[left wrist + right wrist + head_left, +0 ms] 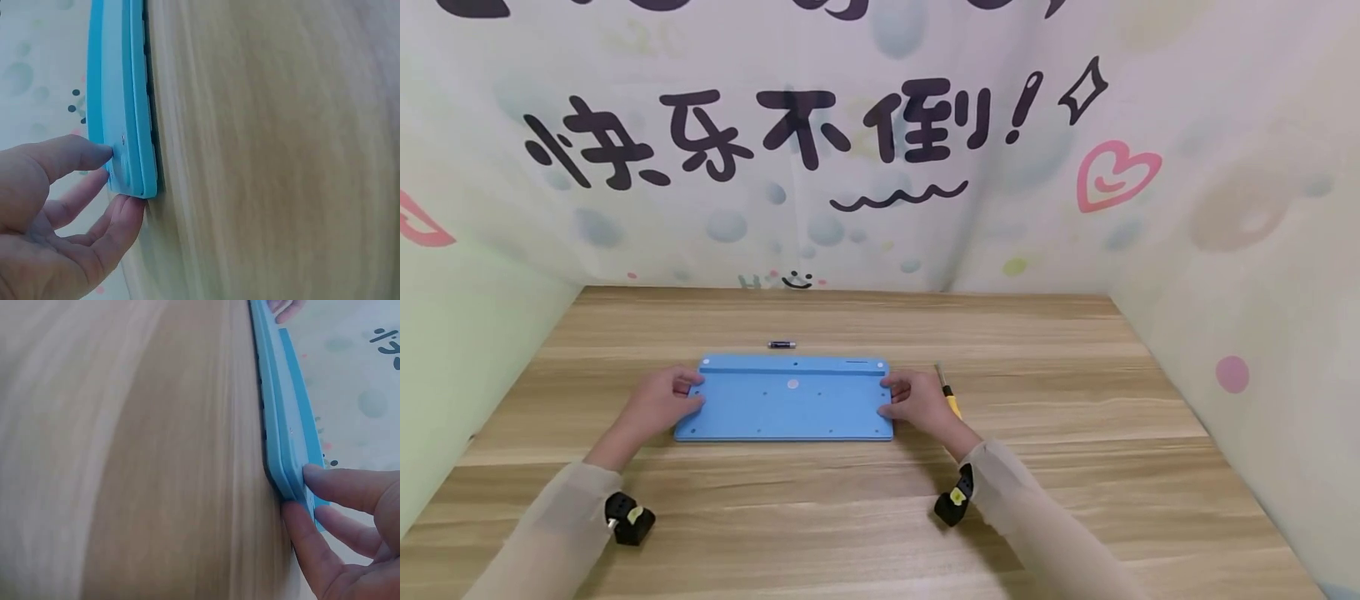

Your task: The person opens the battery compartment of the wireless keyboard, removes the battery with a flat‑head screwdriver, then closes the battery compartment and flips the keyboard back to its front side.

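A light blue keyboard [790, 408] lies underside up on the wooden table, its screw holes and a round white sticker showing; dark keys peek out beneath its edge in the wrist views. My left hand [658, 404] grips its left end, thumb on the upper face and fingertips at the end edge, as the left wrist view shows with the hand [69, 212]. At the right end my right hand [921, 404] holds it the same way, thumb [340, 486] on top and a finger against the edge.
Just behind the keyboard lies a small battery [782, 344]. A screwdriver with a yellow and black handle [951, 401] lies beside my right hand, partly hidden by it. A printed cloth [880, 242] hangs along the table's far edge.
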`<state>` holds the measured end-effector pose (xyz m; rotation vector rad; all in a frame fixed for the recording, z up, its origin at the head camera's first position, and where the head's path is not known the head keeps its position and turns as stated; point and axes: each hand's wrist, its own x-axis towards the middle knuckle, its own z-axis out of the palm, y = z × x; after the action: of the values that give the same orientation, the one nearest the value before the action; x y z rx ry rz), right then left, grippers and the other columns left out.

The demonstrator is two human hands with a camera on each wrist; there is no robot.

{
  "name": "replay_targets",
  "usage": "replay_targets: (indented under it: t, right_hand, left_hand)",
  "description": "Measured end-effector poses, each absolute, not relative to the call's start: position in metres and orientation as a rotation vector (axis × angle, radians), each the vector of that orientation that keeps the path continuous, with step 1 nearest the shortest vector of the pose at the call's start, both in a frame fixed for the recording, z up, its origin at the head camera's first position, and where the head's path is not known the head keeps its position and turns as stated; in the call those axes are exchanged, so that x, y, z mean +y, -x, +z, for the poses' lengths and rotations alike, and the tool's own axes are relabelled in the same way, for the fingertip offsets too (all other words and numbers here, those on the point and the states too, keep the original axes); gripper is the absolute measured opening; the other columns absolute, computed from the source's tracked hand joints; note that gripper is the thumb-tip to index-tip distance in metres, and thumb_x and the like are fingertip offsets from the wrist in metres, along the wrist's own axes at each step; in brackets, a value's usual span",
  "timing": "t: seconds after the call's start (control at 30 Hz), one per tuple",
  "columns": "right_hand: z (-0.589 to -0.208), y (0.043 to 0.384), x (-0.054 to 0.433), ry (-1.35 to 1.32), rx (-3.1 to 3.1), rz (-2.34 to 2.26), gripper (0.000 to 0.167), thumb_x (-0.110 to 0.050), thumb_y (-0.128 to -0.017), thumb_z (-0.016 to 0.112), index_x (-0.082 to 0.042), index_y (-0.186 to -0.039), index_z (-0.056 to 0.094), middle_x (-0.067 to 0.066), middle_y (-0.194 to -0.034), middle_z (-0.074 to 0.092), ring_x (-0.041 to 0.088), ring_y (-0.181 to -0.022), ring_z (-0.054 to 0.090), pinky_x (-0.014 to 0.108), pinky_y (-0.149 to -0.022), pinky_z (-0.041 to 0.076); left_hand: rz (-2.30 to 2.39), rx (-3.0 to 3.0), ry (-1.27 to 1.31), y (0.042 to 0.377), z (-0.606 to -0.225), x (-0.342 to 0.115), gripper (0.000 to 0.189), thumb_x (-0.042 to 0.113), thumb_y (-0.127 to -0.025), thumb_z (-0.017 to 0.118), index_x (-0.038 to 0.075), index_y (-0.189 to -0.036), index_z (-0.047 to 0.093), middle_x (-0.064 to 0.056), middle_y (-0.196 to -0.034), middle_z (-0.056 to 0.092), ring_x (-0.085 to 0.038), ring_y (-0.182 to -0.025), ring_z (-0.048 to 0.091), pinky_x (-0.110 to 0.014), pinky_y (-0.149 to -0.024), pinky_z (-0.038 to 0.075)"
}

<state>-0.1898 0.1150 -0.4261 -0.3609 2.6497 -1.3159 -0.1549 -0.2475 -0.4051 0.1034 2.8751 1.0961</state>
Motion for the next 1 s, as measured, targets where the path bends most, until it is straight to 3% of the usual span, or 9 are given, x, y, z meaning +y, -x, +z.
replay_targets:
  t: [0.33, 0.5, 0.73, 1.0]
  right_hand:
    - [-0.428, 0.191, 0.112, 0.266, 2.65, -1.306, 0.037, -0.002, -0.072, 0.076, -0.001, -0.106, 0.065, 0.006, -0.087, 0.06, 0.017, -0.077, 0.055, 0.025, -0.065, 0.051]
    - [-0.426, 0.191, 0.112, 0.217, 2.629, -1.319, 0.036, -0.001, -0.072, 0.076, -0.001, -0.107, 0.065, 0.006, -0.086, 0.06, 0.018, -0.077, 0.055, 0.025, -0.065, 0.051]
    - [-0.424, 0.193, 0.113, 0.139, 2.51, -1.414, 0.037, 0.003, -0.073, 0.074, 0.0, -0.109, 0.064, 0.009, -0.087, 0.057, 0.019, -0.075, 0.054, 0.025, -0.063, 0.053]
    - [-0.425, 0.194, 0.112, 0.046, 2.404, -1.531, 0.035, 0.004, -0.074, 0.072, 0.0, -0.108, 0.065, 0.01, -0.086, 0.055, 0.017, -0.071, 0.055, 0.028, -0.062, 0.054]
  left_hand:
    - [1.268, 2.679, -0.01, 0.157, -0.414, -0.259, 0.04, 0.009, -0.089, 0.059, -0.013, -0.121, 0.049, -0.035, -0.123, 0.044, -0.045, -0.112, 0.045, -0.046, -0.086, 0.046]
    - [1.362, 2.597, -0.014, 0.157, -0.413, -0.263, 0.043, 0.01, -0.089, 0.059, -0.012, -0.124, 0.046, -0.035, -0.126, 0.041, -0.044, -0.115, 0.042, -0.039, -0.086, 0.047]
    - [1.421, 2.501, 0.001, 0.153, -0.404, -0.268, 0.051, 0.02, -0.091, 0.058, -0.009, -0.129, 0.042, -0.034, -0.129, 0.038, -0.044, -0.119, 0.037, -0.047, -0.092, 0.041]
    - [1.42, 2.504, -0.027, 0.15, -0.405, -0.267, 0.048, 0.015, -0.091, 0.058, -0.009, -0.13, 0.042, -0.035, -0.129, 0.037, -0.046, -0.118, 0.037, -0.041, -0.088, 0.046]
